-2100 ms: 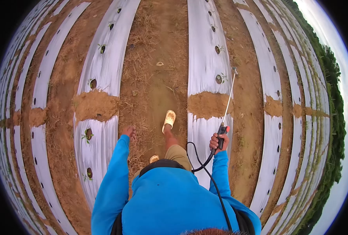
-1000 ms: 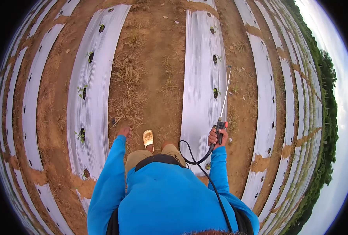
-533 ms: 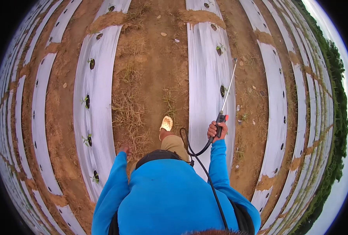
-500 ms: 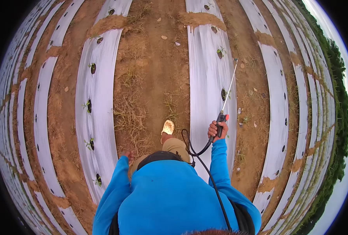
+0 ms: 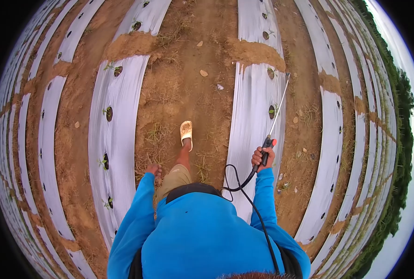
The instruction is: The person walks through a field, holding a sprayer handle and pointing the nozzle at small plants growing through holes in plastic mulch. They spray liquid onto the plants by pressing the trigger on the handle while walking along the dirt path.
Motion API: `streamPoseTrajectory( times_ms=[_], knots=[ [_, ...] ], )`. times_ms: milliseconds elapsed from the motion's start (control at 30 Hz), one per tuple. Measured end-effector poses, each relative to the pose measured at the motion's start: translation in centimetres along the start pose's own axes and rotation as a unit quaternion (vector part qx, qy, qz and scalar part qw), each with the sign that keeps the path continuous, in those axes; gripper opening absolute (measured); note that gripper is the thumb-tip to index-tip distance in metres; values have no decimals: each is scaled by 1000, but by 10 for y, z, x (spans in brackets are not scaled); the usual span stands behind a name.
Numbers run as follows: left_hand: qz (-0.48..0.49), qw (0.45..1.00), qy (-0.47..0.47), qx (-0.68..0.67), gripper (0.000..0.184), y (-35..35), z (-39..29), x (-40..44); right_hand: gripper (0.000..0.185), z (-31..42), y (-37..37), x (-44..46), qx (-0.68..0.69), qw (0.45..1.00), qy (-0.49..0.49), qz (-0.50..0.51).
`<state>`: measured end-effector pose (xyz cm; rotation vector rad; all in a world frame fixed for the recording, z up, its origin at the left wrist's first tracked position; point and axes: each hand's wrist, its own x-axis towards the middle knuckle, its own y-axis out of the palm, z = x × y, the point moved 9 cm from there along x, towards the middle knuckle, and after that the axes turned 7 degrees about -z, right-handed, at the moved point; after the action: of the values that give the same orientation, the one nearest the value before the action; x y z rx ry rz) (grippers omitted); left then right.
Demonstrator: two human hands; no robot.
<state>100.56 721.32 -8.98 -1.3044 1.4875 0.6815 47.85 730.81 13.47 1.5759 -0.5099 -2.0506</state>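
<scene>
My right hand (image 5: pixel 263 158) is closed round the dark grip of a spray wand (image 5: pixel 278 111). A red-orange knob shows beside its fingers. The wand's thin metal tube points forward and a little right, over the right-hand strip of silvery plastic mulch (image 5: pixel 249 121). From the grip, a black hose (image 5: pixel 258 211) loops back, then runs up over my right side. My left hand (image 5: pixel 154 170) hangs low by my left hip, fingers loosely curled, with nothing visible in it. Young plants (image 5: pixel 271 110) stand in the mulch holes near the wand.
Bare soil (image 5: pixel 202 102) with dry grass forms the path between two mulched beds. Another mulched strip (image 5: pixel 111 139) with seedlings in holes lies to my left. A soil gap (image 5: pixel 255 52) crosses the right bed ahead. Trees (image 5: pixel 402 139) line the far right.
I have moved forward along the path, and the bed gaps and plants have slid nearer. My clogged foot has swung ahead. The wand stays in my right hand, and its tip is slightly further right.
</scene>
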Motion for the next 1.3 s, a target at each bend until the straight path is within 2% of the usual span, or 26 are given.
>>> streamPoseTrajectory(
  times_ms=[100,167,267,333,400,500,633,767,867,900,967,1000,1067,1100,1200,1300],
  knots=[
    [26,997,-13,74,23,31,-84,43,17,24,60,45,-14,1000,12,-12],
    [77,987,75,115,17,58,-158,61,17,45,101,67,-16,999,39,-9],
    [55,994,45,78,24,67,-248,99,17,85,170,95,-7,999,40,14],
    [70,994,66,58,23,76,-328,95,18,112,207,119,15,999,32,26],
    [51,997,42,-38,21,82,-393,122,19,142,258,146,28,994,21,103],
    [36,996,73,-23,19,87,-490,134,19,177,304,202,32,996,0,83],
    [13,998,7,-61,17,102,-551,184,20,226,351,291,33,996,7,84],
    [-30,996,-75,-25,19,109,-568,222,19,271,404,377,52,995,39,82],
    [1,994,-110,16,22,136,-632,189,19,317,466,428,72,993,44,83],
    [-4,994,-108,20,22,134,-648,202,20,335,484,445,83,993,39,81],
    [-34,997,41,55,25,145,-694,249,20,367,523,473,91,993,37,67],
    [-33,997,37,52,25,153,-724,245,20,383,540,484,87,993,39,63],
    [-30,976,96,193,30,165,-819,235,19,411,580,515,69,993,34,86],
    [-32,977,95,189,30,170,-855,246,19,425,598,532,56,993,34,102],
    [19,999,17,-36,20,200,-934,283,18,463,643,590,40,994,14,98],
    [-11,1000,9,-27,18,225,-1017,340,18,499,693,665,15,997,8,75]
  ],
)
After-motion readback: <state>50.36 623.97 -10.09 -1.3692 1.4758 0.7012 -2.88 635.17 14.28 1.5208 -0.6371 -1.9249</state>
